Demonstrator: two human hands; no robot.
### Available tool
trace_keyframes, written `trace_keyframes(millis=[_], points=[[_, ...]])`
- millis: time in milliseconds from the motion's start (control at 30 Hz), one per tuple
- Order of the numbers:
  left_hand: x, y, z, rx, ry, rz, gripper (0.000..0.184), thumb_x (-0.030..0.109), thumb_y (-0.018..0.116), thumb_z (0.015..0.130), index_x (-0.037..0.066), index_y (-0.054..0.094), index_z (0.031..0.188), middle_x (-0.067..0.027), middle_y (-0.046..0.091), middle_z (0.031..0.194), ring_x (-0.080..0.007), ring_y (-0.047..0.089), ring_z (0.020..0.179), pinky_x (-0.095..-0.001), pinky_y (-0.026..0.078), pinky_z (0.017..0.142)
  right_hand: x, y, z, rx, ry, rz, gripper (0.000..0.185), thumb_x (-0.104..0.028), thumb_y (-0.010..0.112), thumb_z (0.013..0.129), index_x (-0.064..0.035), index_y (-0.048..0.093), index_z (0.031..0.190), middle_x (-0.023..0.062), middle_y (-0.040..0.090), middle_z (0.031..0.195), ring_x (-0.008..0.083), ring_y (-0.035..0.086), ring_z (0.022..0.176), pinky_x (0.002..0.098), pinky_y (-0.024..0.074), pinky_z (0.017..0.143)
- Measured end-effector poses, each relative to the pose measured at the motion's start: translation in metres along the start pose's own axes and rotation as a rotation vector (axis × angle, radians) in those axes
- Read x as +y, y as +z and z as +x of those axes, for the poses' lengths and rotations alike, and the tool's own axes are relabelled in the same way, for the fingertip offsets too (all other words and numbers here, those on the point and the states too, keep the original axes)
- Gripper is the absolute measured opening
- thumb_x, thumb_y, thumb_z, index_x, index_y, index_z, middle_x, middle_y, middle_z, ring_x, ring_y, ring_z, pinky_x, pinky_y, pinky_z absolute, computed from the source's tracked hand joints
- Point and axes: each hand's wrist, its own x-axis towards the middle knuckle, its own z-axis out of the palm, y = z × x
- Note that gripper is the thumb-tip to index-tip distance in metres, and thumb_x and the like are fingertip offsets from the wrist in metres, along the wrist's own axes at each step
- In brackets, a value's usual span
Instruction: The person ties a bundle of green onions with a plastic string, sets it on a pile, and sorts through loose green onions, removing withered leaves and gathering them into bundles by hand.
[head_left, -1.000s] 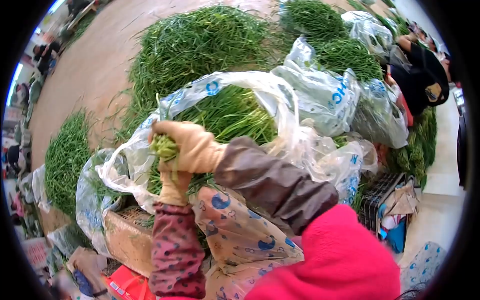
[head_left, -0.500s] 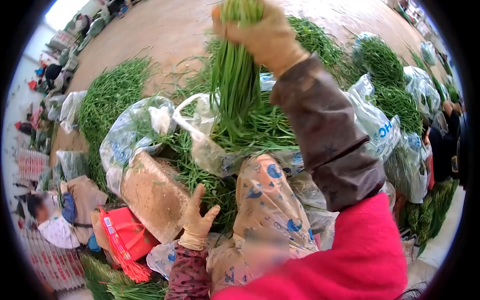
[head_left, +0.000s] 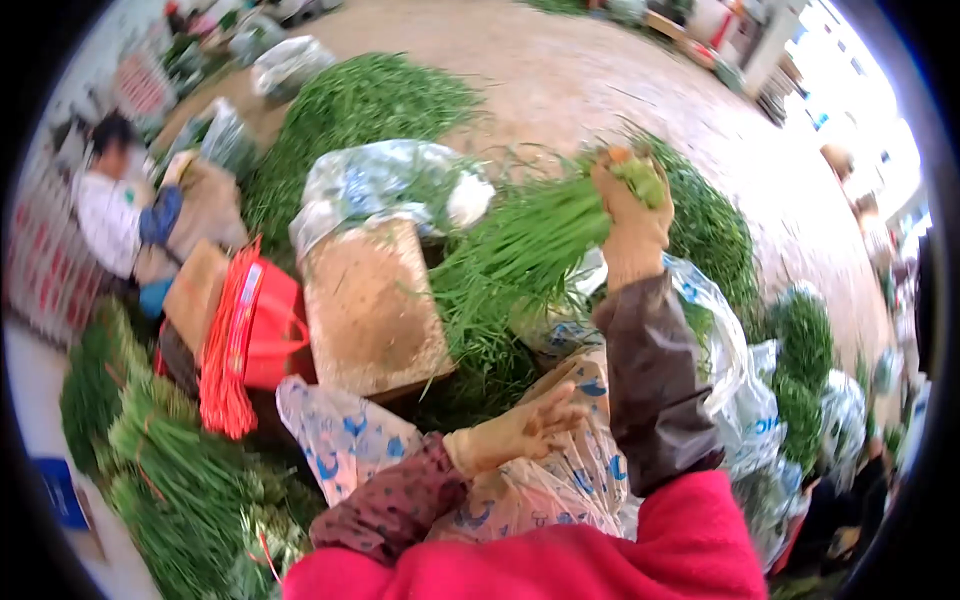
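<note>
My gloved right hand (head_left: pixel 634 215) is closed round the stem end of a bunch of green chives (head_left: pixel 545 235), raised in front of me. Its leaves fan out to the left, over the pile of loose greens. Lower down, my gloved left hand (head_left: pixel 520 430) holds nothing, its fingers spread above the patterned plastic cover (head_left: pixel 570 490) on my lap. To the left of the bunch is a foam block (head_left: pixel 370 305) with a brown, soiled top. A red bag (head_left: pixel 275 325) with a bundle of red ties (head_left: pixel 228 350) draped over it stands beside the block.
Tied bunches of chives (head_left: pixel 180 470) lie at lower left. A loose heap (head_left: pixel 370 100) covers the floor ahead, near a clear plastic bag (head_left: pixel 375 180). Filled plastic bags (head_left: pixel 745 400) stand on the right. Another person (head_left: pixel 110 210) sits at left.
My right hand has lowered and moved right, and the bunch has swung from hanging down to pointing left. My left hand has moved right over my lap. The view has turned.
</note>
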Motion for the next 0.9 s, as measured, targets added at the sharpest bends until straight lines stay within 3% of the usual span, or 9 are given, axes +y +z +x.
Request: trace_keyframes(millis=[167, 233, 333, 567, 667, 700, 733, 800, 900], points=[[0.013, -0.046, 0.024, 0.168, 0.354, 0.094, 0.092, 0.053, 0.062, 0.086, 0.013, 0.011, 0.151, -0.0112, 0.023, 0.153, -0.029, 0.03, 0.138, -0.0482, 0.029, 0.11, 0.038, 0.015, -0.075, -0.163, -0.097, 0.202, 0.046, 0.01, 0.07, 0.076, -0.0038, 0.053, 0.117, 0.0074, 0.064, 0.103, 0.0186, 0.062, 0.097, 0.0325, 0.0515, 0.084], [0.046, -0.038, 0.018, 0.154, 0.722, -0.395, 0.061, 0.052, 0.056, 0.09, 0.008, 0.046, 0.131, -0.0103, 0.049, 0.133, -0.0268, 0.044, 0.128, -0.0465, 0.04, 0.105, 0.039, 0.016, -0.106, -0.275, -0.046, 0.296, 0.042, 0.008, 0.068, 0.078, -0.0056, 0.053, 0.115, 0.0075, 0.062, 0.103, 0.0204, 0.06, 0.1, 0.0353, 0.0509, 0.087], [0.068, -0.051, -0.008, 0.43, 0.934, -0.582, 0.056, 0.054, 0.056, 0.089, 0.006, 0.055, 0.117, -0.0114, 0.056, 0.122, -0.0301, 0.051, 0.12, -0.0494, 0.042, 0.104, 0.053, -0.006, -0.138, -0.462, 0.159, 0.487, 0.03, -0.001, 0.064, 0.085, -0.0072, 0.054, 0.112, 0.0047, 0.054, 0.107, 0.0215, 0.055, 0.102, 0.041, 0.048, 0.093], [0.062, -0.094, -0.071, 0.495, 0.885, -0.586, 0.05, 0.023, 0.067, 0.088, -0.007, 0.05, 0.124, -0.0115, 0.066, 0.096, -0.024, 0.065, 0.086, -0.0388, 0.052, 0.088, 0.057, -0.043, -0.185, -0.745, 0.232, 0.344, 0.046, -0.009, 0.08, 0.076, -0.0107, 0.055, 0.114, 0.0099, 0.057, 0.11, 0.0301, 0.053, 0.115, 0.0458, 0.0424, 0.103], [0.061, -0.099, -0.085, 0.579, 0.92, -0.637, 0.043, 0.016, 0.066, 0.086, -0.006, 0.052, 0.121, -0.0129, 0.066, 0.096, -0.0235, 0.064, 0.08, -0.0384, 0.055, 0.079, 0.051, -0.084, -0.138, -0.547, 1.114, 0.12, 0.072, -0.032, 0.076, 0.08, -0.0109, 0.042, 0.14, 0.0114, 0.045, 0.141, 0.0314, 0.045, 0.127, 0.0481, 0.0381, 0.104], [0.064, -0.095, -0.086, 0.619, 0.972, -0.548, 0.042, 0.015, 0.068, 0.084, -0.002, 0.054, 0.12, -0.0128, 0.065, 0.092, -0.024, 0.064, 0.078, -0.0403, 0.055, 0.074, 0.036, -0.075, -0.119, -0.582, 1.145, 0.09, 0.078, -0.04, 0.074, 0.08, -0.0087, 0.039, 0.143, 0.0103, 0.042, 0.145, 0.0302, 0.042, 0.131, 0.0475, 0.0366, 0.105], [0.068, -0.089, -0.087, 0.617, 0.969, -0.544, 0.042, 0.015, 0.068, 0.084, -0.002, 0.054, 0.12, -0.0128, 0.065, 0.092, -0.024, 0.064, 0.078, -0.0403, 0.055, 0.074, 0.059, -0.101, -0.107, -0.896, 0.742, 0.292, 0.083, -0.039, 0.077, 0.077, -0.0074, 0.038, 0.143, 0.0099, 0.043, 0.144, 0.0291, 0.041, 0.133, 0.0468, 0.0352, 0.106], [0.078, -0.079, -0.085, 0.605, 0.867, -0.258, 0.043, 0.012, 0.069, 0.082, 0.001, 0.054, 0.12, -0.0112, 0.065, 0.089, -0.0246, 0.064, 0.076, -0.0388, 0.055, 0.071, 0.053, -0.076, -0.086, -1.02, 0.764, -0.01, 0.1, -0.046, 0.083, 0.065, -0.0117, 0.035, 0.145, 0.0065, 0.039, 0.146, 0.0274, 0.038, 0.134, 0.0472, 0.0333, 0.108], [0.093, -0.072, -0.072, 0.666, 0.701, 0.128, 0.047, 0.012, 0.074, 0.078, 0.001, 0.055, 0.119, -0.0108, 0.066, 0.094, -0.0233, 0.065, 0.078, -0.036, 0.055, 0.07, 0.055, -0.009, -0.083, -1.337, 0.678, -0.348, 0.107, -0.022, 0.083, 0.07, -0.0062, 0.014, 0.151, 0.0128, 0.022, 0.155, 0.0307, 0.026, 0.141, 0.0501, 0.0267, 0.111]])
